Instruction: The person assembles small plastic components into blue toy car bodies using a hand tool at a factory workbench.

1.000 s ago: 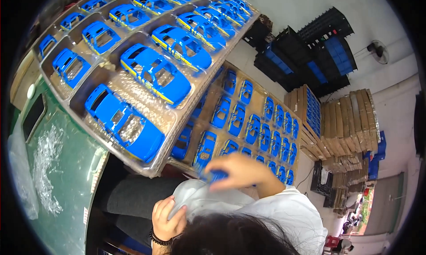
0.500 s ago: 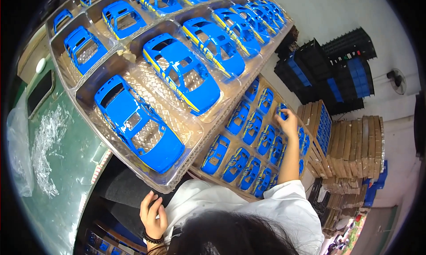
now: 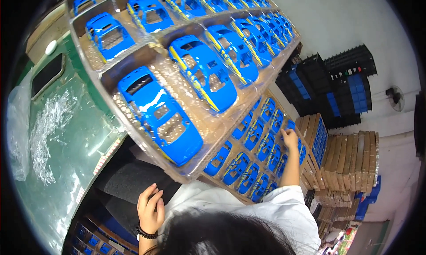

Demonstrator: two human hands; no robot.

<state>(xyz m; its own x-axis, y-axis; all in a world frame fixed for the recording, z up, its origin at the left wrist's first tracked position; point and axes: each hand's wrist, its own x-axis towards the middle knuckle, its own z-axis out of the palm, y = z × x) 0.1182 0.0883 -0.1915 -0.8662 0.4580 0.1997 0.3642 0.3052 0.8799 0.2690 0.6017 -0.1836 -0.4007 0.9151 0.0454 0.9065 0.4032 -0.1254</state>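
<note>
My left hand [image 3: 150, 210], with a dark beaded bracelet at the wrist, is raised near my lap with its fingers loosely bent and apart, holding nothing. My right arm reaches out to a lower tray [image 3: 234, 189] of blue toy car bodies. There my right hand [image 3: 290, 139] has its fingers bent together against a small blue car body [image 3: 291, 124] at the tray's far right side; the fingertips are partly hidden. Closer to me, a tilted clear plastic tray [image 3: 133, 137] carries several blue car bodies with yellow side markings, one large car body [image 3: 162, 117] in its near corner.
A green table [image 3: 84, 139] on the left bears crumpled clear plastic [image 3: 49, 139], a dark phone [image 3: 48, 76] and a white oval object [image 3: 51, 47]. Black and blue crates [image 3: 328, 84], stacked cardboard trays [image 3: 350, 162] and a fan [image 3: 394, 98] stand to the right.
My right hand has moved nearer and slightly right over the lower tray, and another car body now shows beside it. The view has shifted; my left hand stays near my lap.
</note>
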